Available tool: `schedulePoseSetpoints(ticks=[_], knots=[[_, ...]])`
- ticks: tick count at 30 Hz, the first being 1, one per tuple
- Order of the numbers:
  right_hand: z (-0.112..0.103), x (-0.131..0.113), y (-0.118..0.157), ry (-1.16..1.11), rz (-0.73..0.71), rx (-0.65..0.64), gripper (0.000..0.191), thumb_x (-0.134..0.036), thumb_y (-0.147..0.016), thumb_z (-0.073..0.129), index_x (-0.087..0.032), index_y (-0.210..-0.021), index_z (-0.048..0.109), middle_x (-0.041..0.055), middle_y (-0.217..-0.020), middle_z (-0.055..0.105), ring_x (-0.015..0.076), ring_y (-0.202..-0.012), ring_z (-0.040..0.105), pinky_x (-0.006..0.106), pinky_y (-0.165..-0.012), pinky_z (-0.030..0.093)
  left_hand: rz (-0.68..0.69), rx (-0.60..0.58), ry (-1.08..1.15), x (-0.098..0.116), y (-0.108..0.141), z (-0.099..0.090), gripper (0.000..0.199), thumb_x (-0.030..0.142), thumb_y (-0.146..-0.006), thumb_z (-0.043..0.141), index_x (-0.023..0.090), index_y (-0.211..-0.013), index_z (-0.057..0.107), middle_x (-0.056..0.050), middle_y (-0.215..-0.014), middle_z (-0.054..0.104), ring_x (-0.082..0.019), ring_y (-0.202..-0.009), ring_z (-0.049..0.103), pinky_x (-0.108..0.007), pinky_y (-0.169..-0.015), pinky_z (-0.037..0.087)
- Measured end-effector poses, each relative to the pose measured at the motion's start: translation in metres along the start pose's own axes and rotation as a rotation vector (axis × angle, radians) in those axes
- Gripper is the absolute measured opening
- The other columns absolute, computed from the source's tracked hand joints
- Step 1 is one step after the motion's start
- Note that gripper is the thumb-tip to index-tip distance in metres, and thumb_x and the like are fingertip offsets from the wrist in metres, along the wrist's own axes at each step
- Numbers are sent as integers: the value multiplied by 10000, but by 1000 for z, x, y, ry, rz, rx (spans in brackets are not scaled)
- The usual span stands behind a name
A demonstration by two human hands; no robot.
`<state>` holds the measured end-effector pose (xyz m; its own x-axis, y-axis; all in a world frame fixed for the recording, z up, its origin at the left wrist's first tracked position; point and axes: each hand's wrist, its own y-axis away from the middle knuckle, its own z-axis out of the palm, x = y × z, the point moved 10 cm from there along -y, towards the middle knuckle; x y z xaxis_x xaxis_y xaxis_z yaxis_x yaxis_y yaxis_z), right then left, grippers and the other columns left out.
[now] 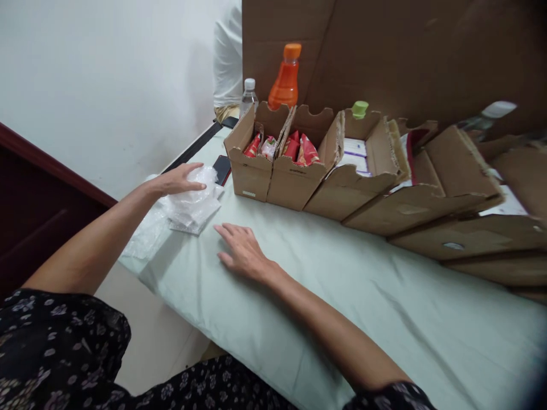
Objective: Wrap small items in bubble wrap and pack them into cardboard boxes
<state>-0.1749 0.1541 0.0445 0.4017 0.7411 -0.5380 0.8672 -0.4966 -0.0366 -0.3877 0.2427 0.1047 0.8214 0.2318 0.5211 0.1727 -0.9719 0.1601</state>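
Note:
At the table's left end, clear plastic bags (194, 208) lie in a loose, crinkled pile. Over the top of this pile is my left hand (182, 179), its thumb and fingers spread apart; it touches or nearly touches the plastic. My right hand (241, 247) rests low over the pale green cloth (273, 296), just right of the bags, with its fingers apart and nothing in it. A dark phone (221, 169) with a red edge lies behind the bags, beside the first cardboard box (250, 179).
Open cardboard boxes run rightward in a row, holding red packets (301, 149) and white-and-purple packs (355, 155). Behind them stand an orange bottle (285, 82), a clear bottle (249, 99) and a tall cardboard panel (384, 51). A person's white sleeve (228, 62) shows at the back.

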Motion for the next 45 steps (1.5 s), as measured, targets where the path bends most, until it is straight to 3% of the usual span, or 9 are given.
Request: schedulePoseSetpoints(ticks=[9, 13, 17, 20, 26, 30, 33, 38, 45], knots=[[-60, 93, 270, -6, 406, 419, 504, -388, -964, 588, -301, -1460, 572, 96, -1439, 663, 316, -1305, 647, 522, -1037, 567, 8, 215, -77, 27, 27, -31, 945, 785, -878, 375, 158, -1584, 407, -119, -1698, 358, -343, -1599, 239, -495, -1302, 179], [-73, 104, 391, 21, 676, 588, 482, -445, -965, 594, -271, -1414, 614, 100, -1399, 693, 302, -1241, 692, 473, -951, 629, 134, 445, -206, 76, 69, -23, 936, 775, -902, 269, 170, -1607, 377, -87, -1733, 283, -401, -1586, 242, -568, -1294, 167], [-96, 101, 480, 55, 818, 751, 403, -439, -968, 588, -233, -1301, 685, 106, -1330, 731, 284, -1208, 711, 454, -948, 635, 544, 502, -170, 146, 119, 53, 789, 588, -867, 562, 725, -1527, 151, 352, -1684, 88, -362, -1584, 269, -564, -1303, 214], [-125, 107, 528, 103, 866, 843, 337, -427, -963, 590, -246, -1214, 726, 97, -1272, 756, 283, -1178, 721, 451, -922, 639, 814, 332, -119, 193, 152, 147, 829, 543, -850, 601, 709, -1537, 166, 322, -1695, 119, -393, -1533, 373, -598, -1266, 322], [-243, 153, 552, 464, 820, 917, 338, -262, -930, 604, -212, -1250, 701, 136, -1324, 723, 322, -1271, 653, 552, -1091, 490, 964, 26, -357, 232, 179, 294, 713, 503, -959, 585, 339, -1618, 369, -128, -1657, 428, -395, -1491, 457, -598, -1183, 423], [-335, 214, 534, 689, 933, 849, 654, -175, -829, 722, -126, -1462, 562, 252, -1523, 551, 383, -1392, 536, 567, -1086, 392, 954, -12, -430, 231, 183, 314, 620, 518, -987, 547, 281, -1556, 482, -146, -1656, 423, -379, -1526, 408, -621, -1225, 351], [-371, 257, 513, 676, 937, 709, 375, -166, -812, 705, -95, -1178, 746, 187, -1202, 762, 306, -1245, 638, 526, -1038, 380, 945, -17, -418, 228, 186, 313, 630, 519, -988, 551, 295, -1569, 451, -138, -1658, 423, -362, -1535, 398, -620, -1232, 341], [-369, 267, 507, 670, 913, 479, 147, -89, -795, 688, -179, -704, 761, -32, -533, 642, 137, -719, 667, 408, -939, 416, 867, -30, -342, 241, 182, 307, 621, 518, -1007, 518, 257, -1567, 452, -178, -1667, 391, -378, -1542, 376, -648, -1232, 311], [-318, 191, 498, 820, 879, 274, 61, -278, -798, 723, -268, -739, 714, 7, -616, 656, 178, -517, 503, 293, -552, 326, 881, -201, -167, 346, 155, 341, 620, 557, -987, 532, 275, -1539, 501, -145, -1710, 317, -371, -1600, 236, -622, -1289, 159]])
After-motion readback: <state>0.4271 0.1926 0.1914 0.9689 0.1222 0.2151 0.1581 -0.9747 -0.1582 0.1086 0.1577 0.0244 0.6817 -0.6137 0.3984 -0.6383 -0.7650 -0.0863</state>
